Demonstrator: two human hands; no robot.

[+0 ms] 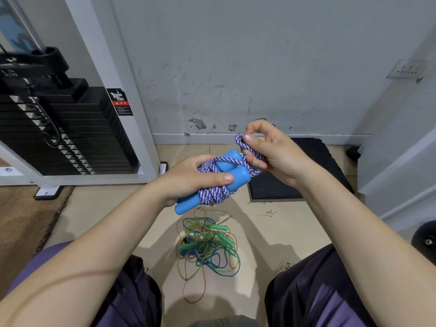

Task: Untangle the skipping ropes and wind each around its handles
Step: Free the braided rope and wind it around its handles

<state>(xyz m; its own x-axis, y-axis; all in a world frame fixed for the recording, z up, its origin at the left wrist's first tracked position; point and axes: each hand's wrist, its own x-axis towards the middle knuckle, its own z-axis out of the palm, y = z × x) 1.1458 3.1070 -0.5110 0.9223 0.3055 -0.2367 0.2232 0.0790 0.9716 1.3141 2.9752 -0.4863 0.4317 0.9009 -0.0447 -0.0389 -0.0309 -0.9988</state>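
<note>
My left hand [188,179] grips two light blue handles [237,177] held side by side, with a blue-and-white braided rope [212,194] wound around them in several turns. My right hand [271,149] pinches the loose end loop of that rope [240,140] just above and right of the handles. On the floor between my knees lies a tangle of thin clear-coloured ropes [207,246] with green handles [221,234], touching neither hand.
A black weight stack [63,128] in a white frame stands at the left. A black floor mat [295,175] lies by the wall behind my hands. A dark round weight [424,241] sits at the right edge. My purple-clad knees frame the floor.
</note>
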